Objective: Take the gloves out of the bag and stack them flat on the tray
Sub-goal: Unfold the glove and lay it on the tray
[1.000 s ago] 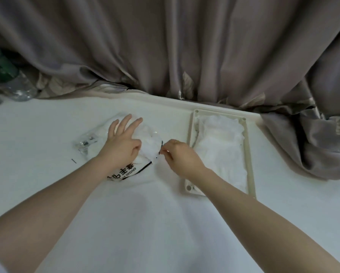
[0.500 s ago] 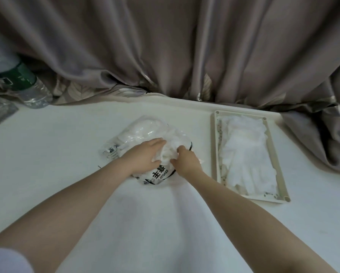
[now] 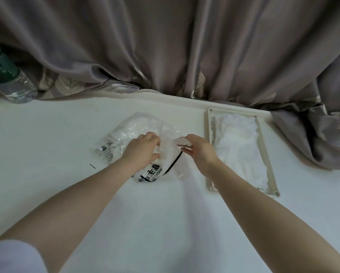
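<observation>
Mid-frame: your left hand (image 3: 143,149) pins the bag (image 3: 125,134); right hand (image 3: 198,150) pinches its mouth film. Extraction step; next, draw one glove toward the tray (image 3: 209,134).

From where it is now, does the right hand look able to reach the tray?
Probably yes. The right hand pinches the bag's plastic edge right beside the tray, with nothing between them. It would likely first have to free itself or pull a glove out.

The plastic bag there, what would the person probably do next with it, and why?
Probably draw a glove out toward the tray. The left hand grips the bag, the right hand pinches its open edge, and gloves already lie on the tray.
</observation>
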